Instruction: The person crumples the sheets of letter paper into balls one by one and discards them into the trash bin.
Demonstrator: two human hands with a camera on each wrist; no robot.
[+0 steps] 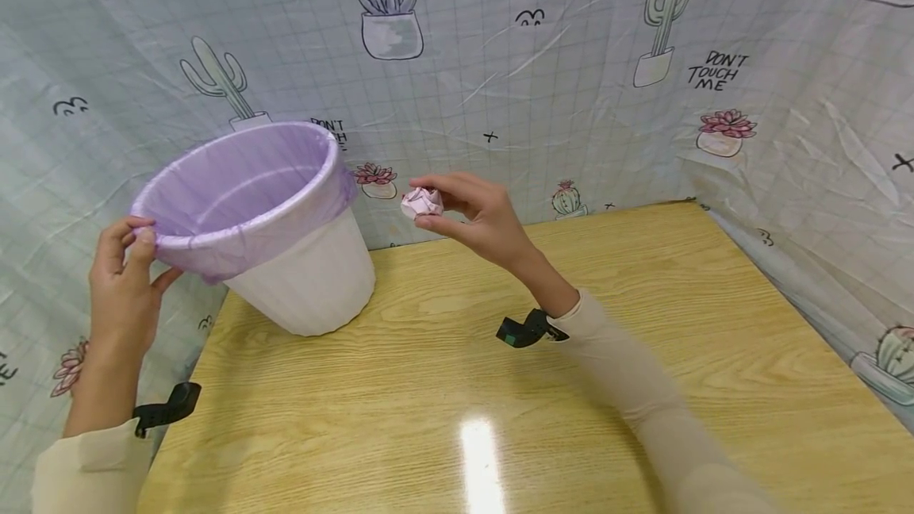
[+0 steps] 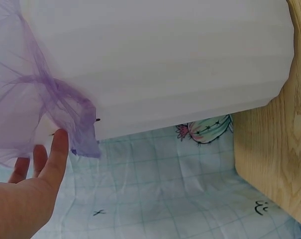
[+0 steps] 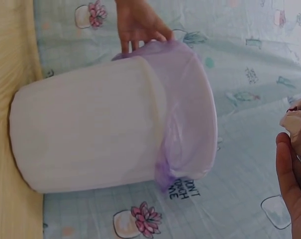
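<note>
A white trash can (image 1: 314, 276) stands at the table's far left, lined with a purple bag (image 1: 286, 236) folded over its rim. My left hand (image 1: 124, 292) grips the near left side of that rim; in the left wrist view its fingers (image 2: 55, 154) lie against the bag's loose edge. To the right of the can, above the table, my right hand (image 1: 485, 220) pinches a crumpled paper ball (image 1: 421, 203) between thumb and fingers. In the right wrist view the paper ball (image 3: 297, 129) shows at the right edge, apart from the can.
Under both arms lies a wood-grain table (image 1: 428, 355) with a bright glare spot near its front. A cactus-print curtain (image 1: 457, 86) hangs behind it and along both sides. Each wrist carries a black strap mount (image 1: 528, 329).
</note>
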